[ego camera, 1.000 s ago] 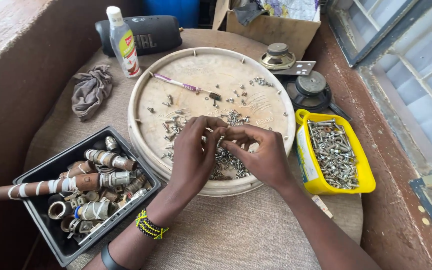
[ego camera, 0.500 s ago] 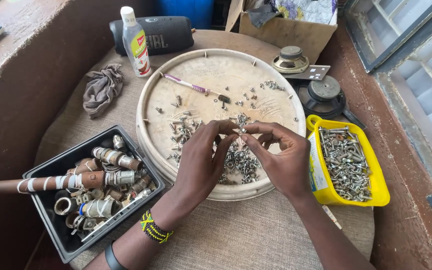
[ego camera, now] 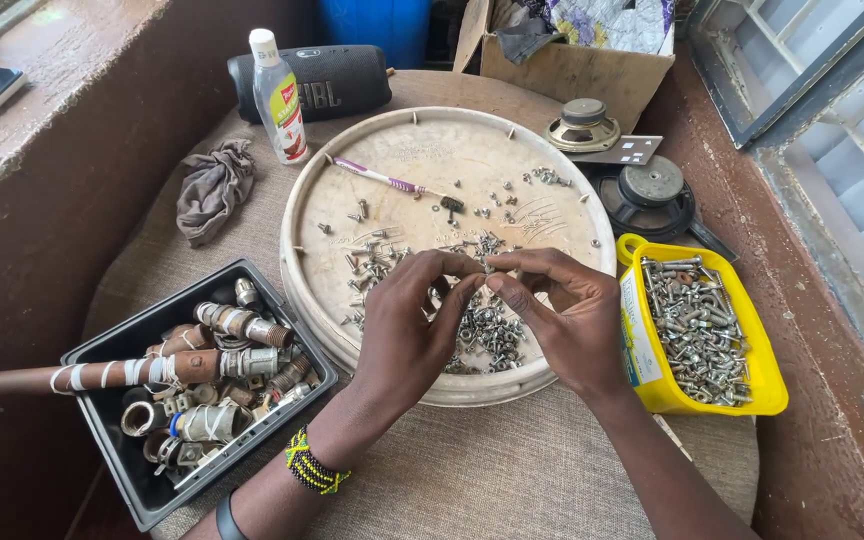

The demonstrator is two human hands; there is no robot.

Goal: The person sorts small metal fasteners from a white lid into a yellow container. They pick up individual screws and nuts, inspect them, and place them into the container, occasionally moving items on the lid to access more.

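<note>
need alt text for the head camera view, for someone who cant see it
Two hands, left hand and right hand, meet fingertip to fingertip over a round tray scattered with small screws, pinching a tiny piece between them. A yellow tub of screws sits right, a black bin of pipe fittings left.

tiny part pinched between both hands [ego camera: 487, 290] too small to tell, screw pile [ego camera: 487, 335] partly hidden beneath them

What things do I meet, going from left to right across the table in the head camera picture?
Black tray of pipe fittings → grey rag → white bottle → left hand → right hand → yellow tub of screws.
</note>
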